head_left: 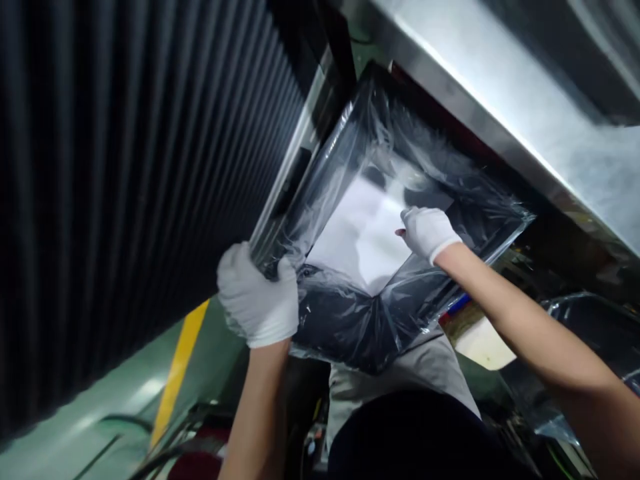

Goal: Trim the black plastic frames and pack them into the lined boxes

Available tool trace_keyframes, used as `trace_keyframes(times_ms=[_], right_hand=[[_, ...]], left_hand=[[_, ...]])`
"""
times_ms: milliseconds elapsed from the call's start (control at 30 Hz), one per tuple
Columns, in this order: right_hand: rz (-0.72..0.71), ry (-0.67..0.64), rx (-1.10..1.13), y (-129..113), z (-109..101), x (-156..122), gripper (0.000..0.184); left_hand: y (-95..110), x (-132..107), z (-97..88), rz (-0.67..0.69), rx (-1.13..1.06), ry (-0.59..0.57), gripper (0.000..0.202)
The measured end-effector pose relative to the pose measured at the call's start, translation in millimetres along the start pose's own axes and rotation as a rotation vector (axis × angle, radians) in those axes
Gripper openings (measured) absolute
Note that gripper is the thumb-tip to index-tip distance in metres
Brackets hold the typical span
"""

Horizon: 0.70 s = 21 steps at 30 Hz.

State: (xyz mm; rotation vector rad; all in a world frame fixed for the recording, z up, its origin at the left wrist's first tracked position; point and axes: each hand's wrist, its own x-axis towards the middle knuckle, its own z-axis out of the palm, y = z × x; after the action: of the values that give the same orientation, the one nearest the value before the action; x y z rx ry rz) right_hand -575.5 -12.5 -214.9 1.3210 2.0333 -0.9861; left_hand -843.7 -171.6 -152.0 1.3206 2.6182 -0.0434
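1. Progress: clear plastic liner (380, 130) covers the inner walls of the black box (333, 313) and laps its rim; that part looks mostly done, though wrinkled, with bunched folds at the near side.
2. White sheet (350, 230) lies inside the box, on the liner by the look of it, angled; not visibly fixed. What's left: sheet and film don't look fully settled, my judgement.
3. Right hand (427, 233), white glove, over the box interior at the sheet's right edge. Fingers curled, narrow; can't tell if the sheet is pinched.
4. Left hand (260, 300), white glove, at the box's left corner beside the metal rail (285, 177). Thumb stands apart from fingers; can't tell if it grips film or rim.
5. Edges: rail and dark ribbed panel (150, 153) crowd the left side; metal ledge (525, 133) bounds the upper right.
6. Room: person's legs (345, 393) show just past the near rim, so little space there. Most open room is above the box; green floor (110, 413) shows lower left.
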Motion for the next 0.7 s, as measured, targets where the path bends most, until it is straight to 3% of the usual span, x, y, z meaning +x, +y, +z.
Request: trace_keyframes(times_ms=[67, 133, 200, 267, 333, 433, 500, 700], right_hand=[[0.027, 0.179, 0.012, -2, -3, -50, 0.028], [0.149, 0.426, 0.092, 5, 10, -98, 0.03], [0.368, 0.647, 0.216, 18, 38, -134, 0.031], [0.569, 0.76, 0.367, 30, 72, -152, 0.047], [0.667, 0.639, 0.593, 37, 104, -153, 0.06], [0.674, 0.388, 0.836, 37, 137, -137, 0.038], [0.666, 0.369, 0.876, 35, 150, -126, 0.029], [0.745, 0.42, 0.896, 30, 160, -110, 0.039]], left_hand=[[-21, 21, 7.7, -0.053, 0.064, -0.261, 0.052], [-33, 38, 19.7, -0.099, 0.111, -0.461, 0.045], [-38, 46, 29.2, -0.11, 0.138, -0.496, 0.045], [-40, 46, 34.0, -0.097, 0.157, -0.455, 0.047], [-42, 42, 35.5, -0.083, 0.174, -0.429, 0.049], [-45, 38, 35.5, -0.066, 0.194, -0.406, 0.05], [-45, 39, 35.3, -0.062, 0.212, -0.384, 0.05], [-39, 48, 35.6, -0.022, 0.225, -0.336, 0.05]])
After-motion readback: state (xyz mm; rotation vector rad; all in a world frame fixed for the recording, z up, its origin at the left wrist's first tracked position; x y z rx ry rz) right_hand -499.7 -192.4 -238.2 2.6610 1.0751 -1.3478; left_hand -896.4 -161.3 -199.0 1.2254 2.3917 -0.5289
